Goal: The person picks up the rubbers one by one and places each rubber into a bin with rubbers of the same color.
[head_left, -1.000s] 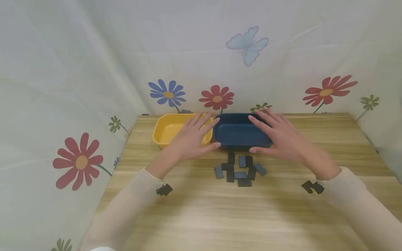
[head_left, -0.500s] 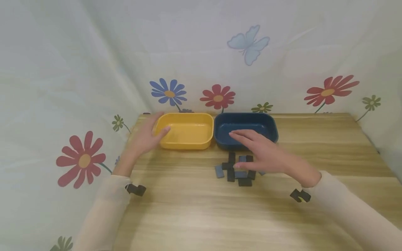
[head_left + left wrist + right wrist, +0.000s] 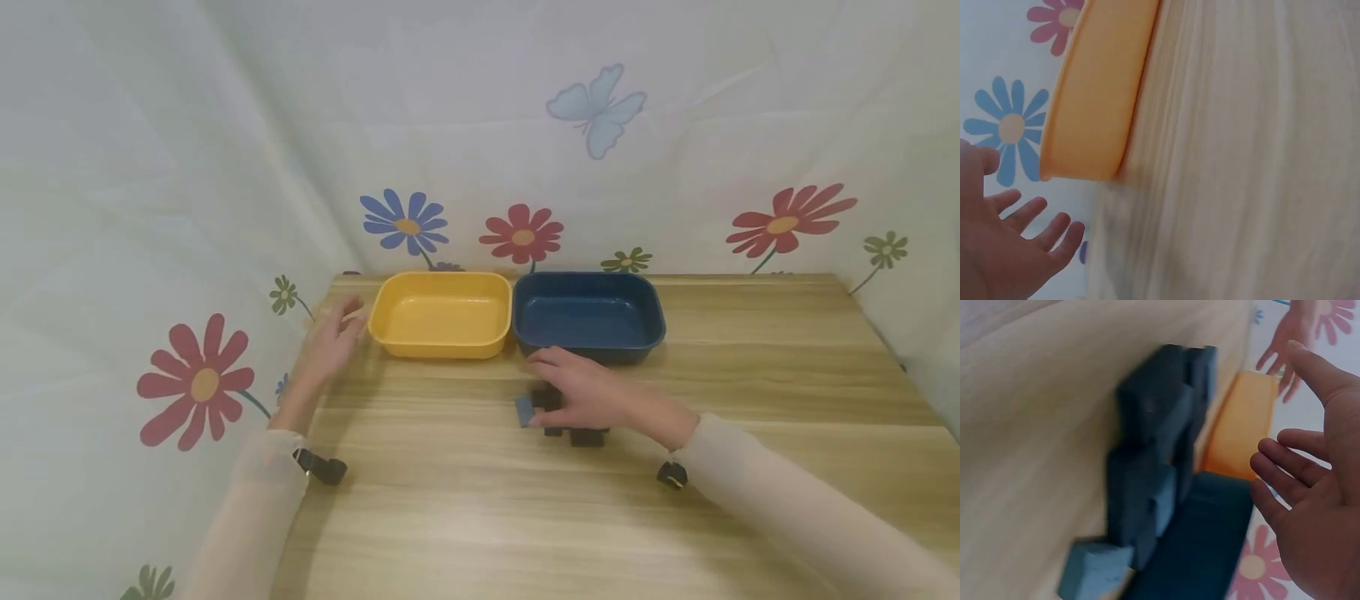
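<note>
Several small black and blue-grey rectangular blocks (image 3: 1138,494) lie in a loose cluster on the wooden table. Over them hovers my right hand (image 3: 585,392), its fingers relaxed and holding nothing; it hides most of the cluster in the head view. One blue-grey block (image 3: 523,411) shows beside the thumb tip. To the left of the yellow bin (image 3: 442,348) is my left hand (image 3: 330,342), fingers loosely bent with nothing in them. The left wrist view has that hand (image 3: 1010,250) apart from the bin's end wall.
A dark blue bin (image 3: 588,342) stands right beside the yellow one at the table's back. Behind both hangs a white cloth (image 3: 465,125) printed with flowers and a butterfly. The wooden table (image 3: 450,517) extends toward the front and right.
My left hand has moved left from above the bins to beside the yellow bin. My right hand has come down and left from the blue bin to over the blocks.
</note>
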### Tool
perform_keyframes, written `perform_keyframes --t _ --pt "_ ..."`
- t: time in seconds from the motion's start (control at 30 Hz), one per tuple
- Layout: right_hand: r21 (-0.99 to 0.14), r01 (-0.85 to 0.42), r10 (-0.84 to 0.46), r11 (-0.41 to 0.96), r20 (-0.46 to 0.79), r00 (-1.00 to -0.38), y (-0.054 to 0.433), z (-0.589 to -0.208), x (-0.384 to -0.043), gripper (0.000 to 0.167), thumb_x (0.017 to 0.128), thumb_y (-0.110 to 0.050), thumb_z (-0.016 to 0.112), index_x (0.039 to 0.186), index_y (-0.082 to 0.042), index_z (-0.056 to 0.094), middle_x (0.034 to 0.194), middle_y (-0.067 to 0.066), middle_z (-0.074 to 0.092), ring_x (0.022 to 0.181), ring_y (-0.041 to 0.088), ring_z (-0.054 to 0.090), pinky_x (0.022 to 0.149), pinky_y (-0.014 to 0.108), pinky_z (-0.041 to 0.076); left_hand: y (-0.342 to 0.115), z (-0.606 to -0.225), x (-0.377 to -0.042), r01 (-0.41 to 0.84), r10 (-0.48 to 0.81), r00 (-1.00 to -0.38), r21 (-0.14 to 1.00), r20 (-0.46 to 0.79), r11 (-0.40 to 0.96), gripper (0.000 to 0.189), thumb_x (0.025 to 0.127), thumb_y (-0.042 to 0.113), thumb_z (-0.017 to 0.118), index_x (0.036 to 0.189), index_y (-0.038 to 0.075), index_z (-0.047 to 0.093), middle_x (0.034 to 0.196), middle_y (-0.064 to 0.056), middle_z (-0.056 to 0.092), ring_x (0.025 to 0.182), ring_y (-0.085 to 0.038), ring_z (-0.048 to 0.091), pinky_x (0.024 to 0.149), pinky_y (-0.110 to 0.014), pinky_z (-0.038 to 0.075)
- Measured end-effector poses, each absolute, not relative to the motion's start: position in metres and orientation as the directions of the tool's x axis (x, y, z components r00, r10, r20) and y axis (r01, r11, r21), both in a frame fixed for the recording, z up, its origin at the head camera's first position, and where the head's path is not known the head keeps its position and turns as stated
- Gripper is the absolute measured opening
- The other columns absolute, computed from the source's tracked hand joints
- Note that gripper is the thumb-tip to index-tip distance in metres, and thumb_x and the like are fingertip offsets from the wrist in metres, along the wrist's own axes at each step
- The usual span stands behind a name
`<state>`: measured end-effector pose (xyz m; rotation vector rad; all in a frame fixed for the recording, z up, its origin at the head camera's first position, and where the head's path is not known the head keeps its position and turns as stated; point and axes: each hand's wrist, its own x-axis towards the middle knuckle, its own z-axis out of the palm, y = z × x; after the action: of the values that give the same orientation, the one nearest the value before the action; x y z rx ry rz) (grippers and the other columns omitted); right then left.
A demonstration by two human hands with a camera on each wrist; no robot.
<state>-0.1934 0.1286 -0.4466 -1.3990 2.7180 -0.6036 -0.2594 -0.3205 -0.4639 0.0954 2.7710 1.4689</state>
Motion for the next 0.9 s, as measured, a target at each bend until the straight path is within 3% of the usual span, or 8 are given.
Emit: perform_keyframes --t 0.13,0.3,0.6,0.9 --pt "-0.347 -0.781 -0.794 0.519 0.142 -0.591 0.127 -0.459 -0.199 0.075 0.088 -0.047 0.086 0.143 -0.001 0.062 0.142 0.012 0.06 0.131 0.028 0.058 0.111 0.045 0.051 -0.311 -0.463 -0.26 -0.034 0.07 -0.995 0.927 -0.065 0.373 0.062 0.116 0.027 0.039 0.169 0.006 0.016 0.172 -0.021 0.025 0.154 -0.044 0.032 0.12 -0.062 0.036" --pt "-0.34 -0.773 -0.798 0.536 0.095 -0.595 0.125 -0.472 -0.203 0.07 0.088 -0.044 0.088 0.14 -0.002 0.064 0.142 0.012 0.06 0.131 0.029 0.058 0.111 0.045 0.051 -0.297 -0.457 -0.261 -0.131 0.076 -0.986 0.967 -0.151 0.218 0.059 0.115 0.014 0.037 0.168 0.002 0.014 0.172 -0.024 0.02 0.153 -0.045 0.033 0.121 -0.061 0.036" --pt "-0.342 -0.794 -0.826 0.502 0.081 -0.558 0.116 -0.482 -0.207 0.058 0.091 -0.04 0.086 0.133 -0.004 0.07 0.131 0.008 0.064 0.121 0.024 0.06 0.104 0.042 0.054 -0.306 -0.492 -0.271 -0.13 0.02 -0.991 0.978 -0.135 0.166 0.056 0.116 0.024 0.034 0.17 0.017 0.02 0.17 -0.016 0.03 0.149 -0.037 0.043 0.12 -0.05 0.042" --pt "-0.326 -0.817 -0.832 0.476 0.134 -0.539 0.113 -0.484 -0.205 0.043 0.089 -0.031 0.088 0.124 -0.008 0.075 0.119 0.003 0.066 0.112 0.021 0.06 0.098 0.038 0.055 -0.308 -0.495 -0.273 -0.214 0.029 -0.976 0.976 -0.214 -0.028 0.054 0.115 0.02 0.039 0.168 0.013 0.028 0.171 -0.011 0.031 0.152 -0.029 0.04 0.124 -0.042 0.037"
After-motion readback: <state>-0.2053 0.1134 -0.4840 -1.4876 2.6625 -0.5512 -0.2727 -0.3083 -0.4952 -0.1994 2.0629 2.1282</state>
